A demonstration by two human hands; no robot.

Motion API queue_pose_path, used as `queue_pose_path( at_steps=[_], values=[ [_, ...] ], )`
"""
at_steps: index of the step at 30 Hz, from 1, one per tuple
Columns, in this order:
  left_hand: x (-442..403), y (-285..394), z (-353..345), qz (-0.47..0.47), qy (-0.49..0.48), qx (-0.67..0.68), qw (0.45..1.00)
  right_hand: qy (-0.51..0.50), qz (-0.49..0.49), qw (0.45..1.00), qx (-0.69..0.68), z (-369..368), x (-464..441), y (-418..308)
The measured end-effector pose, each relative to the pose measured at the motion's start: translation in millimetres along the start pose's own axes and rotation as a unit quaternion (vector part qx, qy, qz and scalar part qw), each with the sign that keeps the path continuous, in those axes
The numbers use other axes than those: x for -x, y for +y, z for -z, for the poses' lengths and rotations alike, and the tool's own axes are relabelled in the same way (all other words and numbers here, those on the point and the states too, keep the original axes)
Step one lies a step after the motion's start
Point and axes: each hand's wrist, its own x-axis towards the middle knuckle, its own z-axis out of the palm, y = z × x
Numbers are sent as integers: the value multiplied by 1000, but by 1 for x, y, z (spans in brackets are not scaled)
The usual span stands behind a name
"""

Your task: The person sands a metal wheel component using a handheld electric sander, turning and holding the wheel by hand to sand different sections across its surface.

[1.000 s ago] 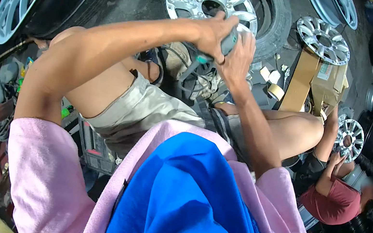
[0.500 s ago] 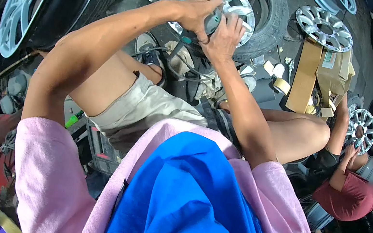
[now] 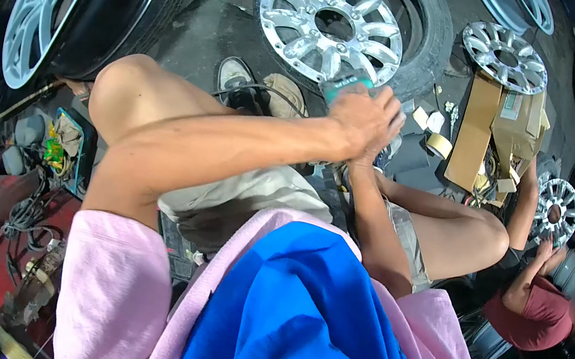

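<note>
My left hand is closed around a green and grey hand-held power tool, which looks like a sander, at the near rim of a silver alloy wheel. This wheel lies face up on a large black tire. Dull and shiny patches mark its spokes. My right hand is at the left wrist, mostly covered by the left hand, and its fingers cannot be made out. A dark cord runs by my shoes.
On the right are a cardboard box, a tape roll and another alloy wheel. A person in a red shirt handles a wheel. A large tired wheel stands left, above tangled cables.
Both hands and the power tool have moved from over the wheel toward its near right rim, uncovering the wheel's centre. My left arm now crosses over the right wrist.
</note>
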Motion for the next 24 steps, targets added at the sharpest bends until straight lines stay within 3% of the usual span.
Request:
queue_pose_path(
  at_steps=[2, 5, 8, 11, 13, 14, 15, 17, 18, 19, 21, 24],
  values=[
    [-14, 16, -21, 60, -15, 4, 998, -56, -11, 996, 69, -2, 0, 2],
    [-23, 28, -40, 123, 35, -18, 992, -39, -33, 999, 11, 38, -17, -31],
    [-27, 28, -30, 151, 4, -24, 988, -108, 32, 981, 160, 47, -29, -40],
    [-24, -4, -6, 95, -13, -10, 995, -60, 80, 989, 108, 18, -32, -22],
    [-26, -36, 4, -17, -2, 26, 1000, -41, 44, 998, -1, 1, -41, -17],
    [-28, -45, 32, 54, -57, 107, 991, -45, 11, 997, -67, -2, -46, -18],
    [-32, -56, 41, 51, -59, 106, 991, -45, -22, 990, -131, -5, -51, -19],
    [-55, -89, 49, 46, -139, 120, 982, 36, 73, 987, -136, -18, -60, -16],
    [-68, -101, 53, 56, -166, 125, 977, -47, 43, 986, -155, -4, -77, -25],
    [-81, -114, 54, 65, -193, 129, 970, -67, 24, 983, -169, -7, -94, -27],
    [-108, -139, 35, 63, -177, 126, 974, -179, -1, 967, -184, -3, -132, -30],
    [-124, -160, 17, 88, -143, 167, 972, -132, 22, 973, -186, -32, -154, -15]
  ],
)
